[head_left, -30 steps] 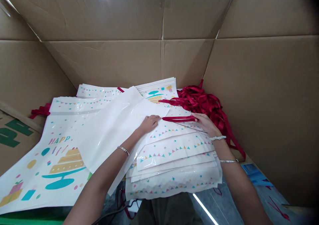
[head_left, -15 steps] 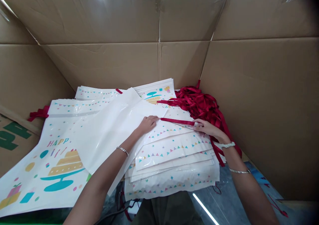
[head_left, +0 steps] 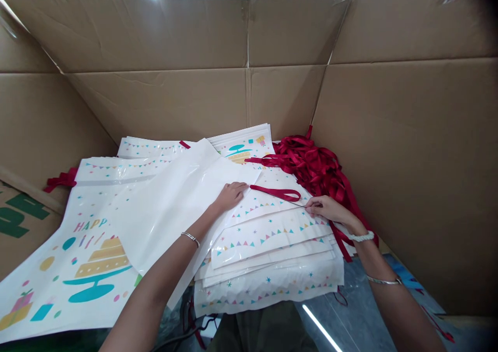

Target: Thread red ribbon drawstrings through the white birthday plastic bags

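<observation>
My left hand [head_left: 232, 195] is closed on the corner of a white glossy plastic sheet [head_left: 182, 201], whose blank back is folded over. From beside its fingertips a dark red ribbon [head_left: 286, 193] reaches right and ends in a loop, lying above the printed sheets. My right hand [head_left: 324, 208] is pinched at the end of a thin dark strand [head_left: 298, 204] running toward the ribbon; whether it is thread or wire cannot be told. Beneath both hands is a stack of white sheets [head_left: 268, 232] printed with bunting and stars.
A heap of dark red ribbons [head_left: 311, 160] lies behind my right hand. Leftward spreads a printed sheet with a cake picture [head_left: 103, 264]. Tall cardboard walls [head_left: 155, 35] enclose the back and sides. Another red ribbon piece [head_left: 62, 179] sits at the left edge.
My right hand has moved slightly right and down, off the ribbon. The ribbon's right end now shows as a loose loop. My left hand has stayed put.
</observation>
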Available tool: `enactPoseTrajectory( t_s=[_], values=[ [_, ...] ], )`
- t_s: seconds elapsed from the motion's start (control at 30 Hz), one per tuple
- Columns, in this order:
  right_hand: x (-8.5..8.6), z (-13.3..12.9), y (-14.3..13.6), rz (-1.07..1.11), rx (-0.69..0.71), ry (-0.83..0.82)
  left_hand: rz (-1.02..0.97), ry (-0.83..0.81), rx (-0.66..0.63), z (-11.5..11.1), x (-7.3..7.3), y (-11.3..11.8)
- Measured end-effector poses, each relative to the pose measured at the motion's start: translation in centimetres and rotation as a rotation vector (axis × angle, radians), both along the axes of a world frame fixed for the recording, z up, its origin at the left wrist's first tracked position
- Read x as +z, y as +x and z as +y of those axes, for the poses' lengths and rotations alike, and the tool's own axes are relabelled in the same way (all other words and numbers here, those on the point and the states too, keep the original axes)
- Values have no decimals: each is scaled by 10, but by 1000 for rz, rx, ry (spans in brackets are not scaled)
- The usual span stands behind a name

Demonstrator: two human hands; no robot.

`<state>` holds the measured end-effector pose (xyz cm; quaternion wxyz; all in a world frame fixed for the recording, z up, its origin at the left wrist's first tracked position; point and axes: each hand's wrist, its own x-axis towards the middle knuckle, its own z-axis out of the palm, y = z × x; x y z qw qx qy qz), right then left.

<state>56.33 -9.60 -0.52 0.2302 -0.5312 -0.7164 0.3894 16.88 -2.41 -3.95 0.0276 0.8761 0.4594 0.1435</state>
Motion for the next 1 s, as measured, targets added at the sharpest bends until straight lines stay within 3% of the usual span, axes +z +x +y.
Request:
enactPoseTrajectory(
  t_s=[0.17,0.4,0.57,0.7,1.0],
  values=[
    [-4,13,-22,36,40,55,1,19,-22,2,-1,-1],
    [-12,33,-83,55,-52,124,7,-12,-31,3,1,-1],
    [-17,23,-70,-119,-134,214,-13,-18,-10,1,1,-1],
    [-23,8,-51,-122,-176,320,-12,-9,-17,2,-2,0],
    [-28,24,-86,8,-135,395,-49,19,-7,-1,-3,15]
  ],
)
